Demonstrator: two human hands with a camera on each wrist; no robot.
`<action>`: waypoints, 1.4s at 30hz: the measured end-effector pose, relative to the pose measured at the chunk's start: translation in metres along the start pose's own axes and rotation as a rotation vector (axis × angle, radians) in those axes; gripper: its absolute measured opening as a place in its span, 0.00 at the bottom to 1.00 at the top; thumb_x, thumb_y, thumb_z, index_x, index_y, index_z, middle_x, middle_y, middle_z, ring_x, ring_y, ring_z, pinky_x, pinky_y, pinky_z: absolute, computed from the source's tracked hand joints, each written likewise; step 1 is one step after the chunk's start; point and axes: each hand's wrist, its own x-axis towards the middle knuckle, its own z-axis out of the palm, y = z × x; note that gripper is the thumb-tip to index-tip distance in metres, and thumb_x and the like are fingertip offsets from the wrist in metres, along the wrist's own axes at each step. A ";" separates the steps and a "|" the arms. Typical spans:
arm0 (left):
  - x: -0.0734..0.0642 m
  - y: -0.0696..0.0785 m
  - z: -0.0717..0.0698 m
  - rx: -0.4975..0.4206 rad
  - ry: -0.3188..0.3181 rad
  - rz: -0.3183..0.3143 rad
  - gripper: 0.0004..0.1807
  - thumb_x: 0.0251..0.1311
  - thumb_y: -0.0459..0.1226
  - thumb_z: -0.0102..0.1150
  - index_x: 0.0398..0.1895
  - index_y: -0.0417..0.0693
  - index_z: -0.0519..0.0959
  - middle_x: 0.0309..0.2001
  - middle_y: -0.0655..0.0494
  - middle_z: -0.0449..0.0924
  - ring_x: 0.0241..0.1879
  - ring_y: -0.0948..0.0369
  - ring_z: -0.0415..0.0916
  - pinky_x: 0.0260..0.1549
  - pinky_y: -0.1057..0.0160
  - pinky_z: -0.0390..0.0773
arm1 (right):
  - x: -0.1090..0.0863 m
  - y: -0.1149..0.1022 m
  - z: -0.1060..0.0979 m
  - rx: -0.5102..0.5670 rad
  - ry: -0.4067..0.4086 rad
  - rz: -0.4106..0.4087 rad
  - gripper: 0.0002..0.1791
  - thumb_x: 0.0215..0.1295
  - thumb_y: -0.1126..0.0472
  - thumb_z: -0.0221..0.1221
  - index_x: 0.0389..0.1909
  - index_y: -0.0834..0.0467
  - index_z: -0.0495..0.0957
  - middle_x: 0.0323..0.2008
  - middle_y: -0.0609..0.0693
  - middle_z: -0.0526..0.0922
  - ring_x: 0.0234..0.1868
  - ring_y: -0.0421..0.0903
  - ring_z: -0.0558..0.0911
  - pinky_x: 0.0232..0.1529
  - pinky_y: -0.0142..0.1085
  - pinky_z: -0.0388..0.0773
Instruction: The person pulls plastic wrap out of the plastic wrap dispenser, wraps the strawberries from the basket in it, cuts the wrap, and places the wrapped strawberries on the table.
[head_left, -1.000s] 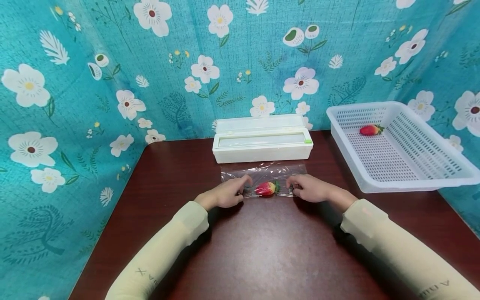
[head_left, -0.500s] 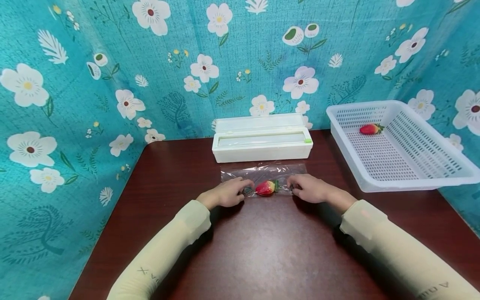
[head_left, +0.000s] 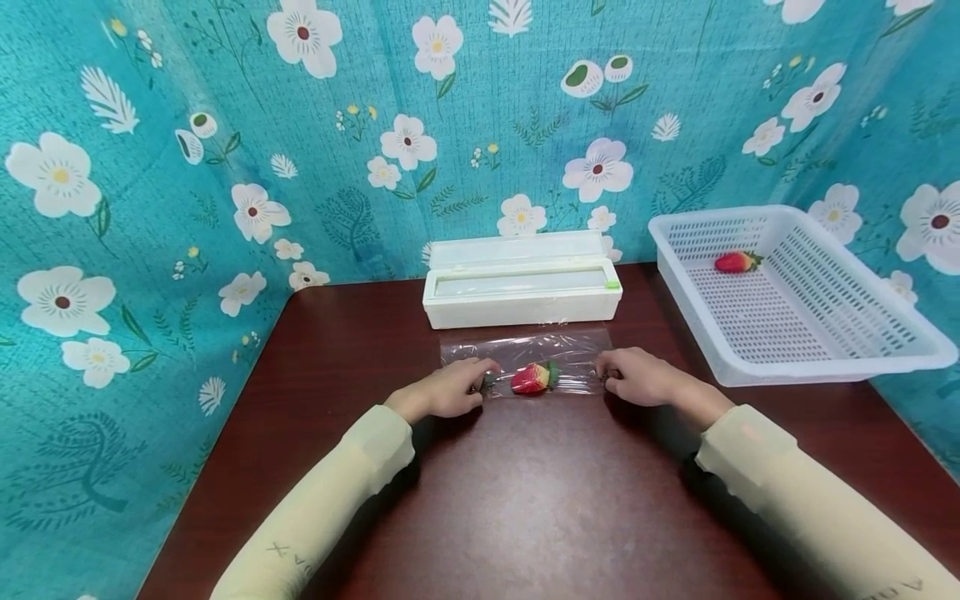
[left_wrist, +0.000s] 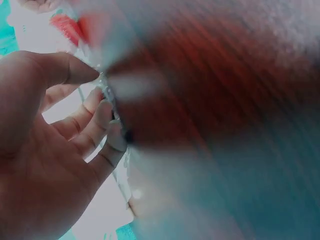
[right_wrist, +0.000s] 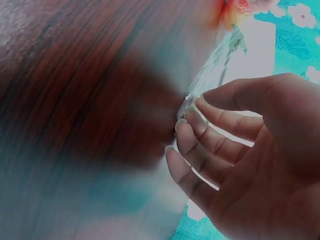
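Note:
A sheet of clear plastic wrap [head_left: 570, 346] lies on the dark table, with a strawberry [head_left: 531, 379] on or under its near part; which of these I cannot tell. My left hand [head_left: 447, 388] pinches the wrap's near left side; in the left wrist view the left thumb [left_wrist: 82, 71] meets its edge, the other fingers curled behind. At the near right corner my right hand [head_left: 637, 377] pinches the wrap between thumb and fingertips, as the right wrist view shows near the index fingertip [right_wrist: 200, 103]. The strawberry sits between both hands, touched by neither.
Behind the wrap stands a white plastic-wrap dispenser box [head_left: 521, 310] with its lid raised. To the right is a white perforated basket [head_left: 832, 372] holding another strawberry [head_left: 735, 262]. A teal floral cloth [head_left: 480, 100] hangs behind the table [head_left: 487, 500].
My right hand has shifted slightly right, out to the wrap's corner, and the wrap there lies more stretched. My left hand stays nearly in place. The head view has tilted slightly.

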 end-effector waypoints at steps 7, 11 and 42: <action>-0.019 -0.003 -0.010 0.060 0.079 -0.001 0.30 0.66 0.34 0.65 0.71 0.48 0.70 0.64 0.49 0.74 0.61 0.55 0.74 0.62 0.52 0.75 | -0.011 -0.005 -0.003 -0.111 0.041 0.019 0.11 0.65 0.63 0.65 0.47 0.58 0.82 0.34 0.47 0.79 0.36 0.45 0.78 0.33 0.45 0.78; -0.030 -0.005 -0.016 0.115 0.123 -0.008 0.27 0.63 0.33 0.68 0.66 0.47 0.76 0.65 0.50 0.74 0.62 0.55 0.73 0.61 0.52 0.75 | -0.015 -0.009 -0.002 -0.227 0.094 -0.075 0.16 0.60 0.62 0.71 0.49 0.59 0.83 0.43 0.51 0.82 0.42 0.50 0.83 0.40 0.50 0.82; -0.024 -0.022 -0.007 0.288 0.228 0.131 0.05 0.64 0.28 0.64 0.36 0.46 0.85 0.38 0.56 0.85 0.39 0.60 0.83 0.41 0.59 0.83 | -0.005 -0.001 0.002 -0.270 0.037 -0.151 0.09 0.54 0.73 0.70 0.33 0.56 0.87 0.39 0.51 0.84 0.38 0.47 0.81 0.34 0.42 0.82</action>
